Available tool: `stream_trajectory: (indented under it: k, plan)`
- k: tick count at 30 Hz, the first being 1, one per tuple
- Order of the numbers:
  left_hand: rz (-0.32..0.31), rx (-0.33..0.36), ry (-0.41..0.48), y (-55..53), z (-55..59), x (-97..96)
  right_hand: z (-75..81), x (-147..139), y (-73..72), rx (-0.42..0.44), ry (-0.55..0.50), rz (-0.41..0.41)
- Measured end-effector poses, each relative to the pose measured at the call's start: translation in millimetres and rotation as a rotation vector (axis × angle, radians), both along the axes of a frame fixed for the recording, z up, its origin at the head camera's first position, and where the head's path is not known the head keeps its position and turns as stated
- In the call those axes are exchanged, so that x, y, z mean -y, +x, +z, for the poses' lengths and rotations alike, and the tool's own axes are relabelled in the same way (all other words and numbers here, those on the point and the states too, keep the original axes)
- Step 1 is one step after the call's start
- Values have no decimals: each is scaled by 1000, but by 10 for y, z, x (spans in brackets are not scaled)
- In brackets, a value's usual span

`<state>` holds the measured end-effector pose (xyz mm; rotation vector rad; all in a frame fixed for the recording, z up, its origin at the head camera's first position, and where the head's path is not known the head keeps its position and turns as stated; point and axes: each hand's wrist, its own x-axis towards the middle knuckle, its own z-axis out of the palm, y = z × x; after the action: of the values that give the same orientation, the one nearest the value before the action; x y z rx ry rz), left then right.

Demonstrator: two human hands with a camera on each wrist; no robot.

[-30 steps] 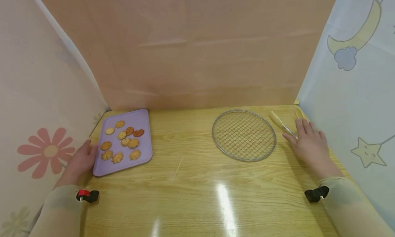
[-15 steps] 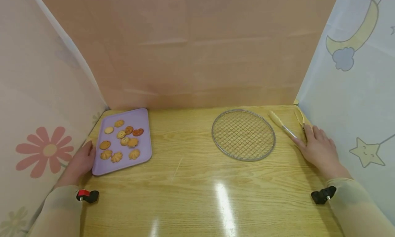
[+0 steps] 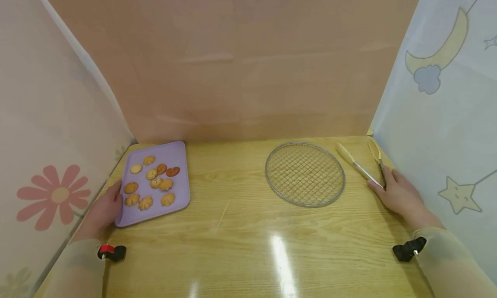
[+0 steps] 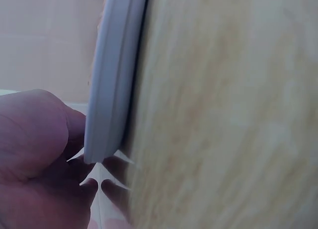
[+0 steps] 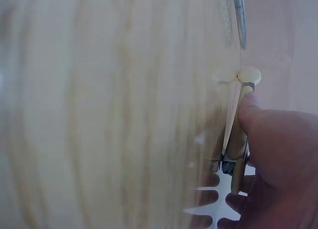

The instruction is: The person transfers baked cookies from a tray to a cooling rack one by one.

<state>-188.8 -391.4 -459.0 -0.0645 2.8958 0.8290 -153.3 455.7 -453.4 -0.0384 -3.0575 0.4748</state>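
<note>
On the left a purple tray [image 3: 178,153] lies on the table with several cookies [image 3: 145,202] on it. My left hand [image 3: 104,209] grips the tray's left rim, thumb at the edge; the left wrist view shows curled fingers beside the tray's side [image 4: 112,90]. At the right, my right hand [image 3: 401,199] holds a pair of tongs [image 3: 363,170] with metal arms and pale yellow tips, spread apart and pointing away from me. The right wrist view has the thumb along one arm of the tongs [image 5: 237,139], fingers curled round the other side. The palm hides the tongs' rear end.
A round wire rack [image 3: 305,174] lies flat on the wooden table [image 3: 225,246], left of the tongs. An orange-brown backdrop [image 3: 240,73] stands behind. Printed cloth walls [image 3: 446,130] close off both sides.
My right hand has moved from lying over the tongs to gripping them, shifting slightly right and toward me. My left hand stays at the tray. The head view has tilted slightly.
</note>
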Motion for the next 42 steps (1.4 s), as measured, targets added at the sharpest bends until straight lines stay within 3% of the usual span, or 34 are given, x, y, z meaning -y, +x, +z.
stream_trajectory:
  k: [6, 20, 35, 42]
  plan:
    - [-28, -27, 57, 17, -35, -51, -20, -23, -40, 9, -15, 12]
    - [-77, -40, 30, -50, -110, -237, -20, -9, -129, 45, -67, -1]
    - [-120, -15, 50, -141, -55, -666, -25, 56, -125, -15, -40, -65]
    - [-139, -16, 31, -133, -26, -733, -16, 38, -154, 26, -35, -83]
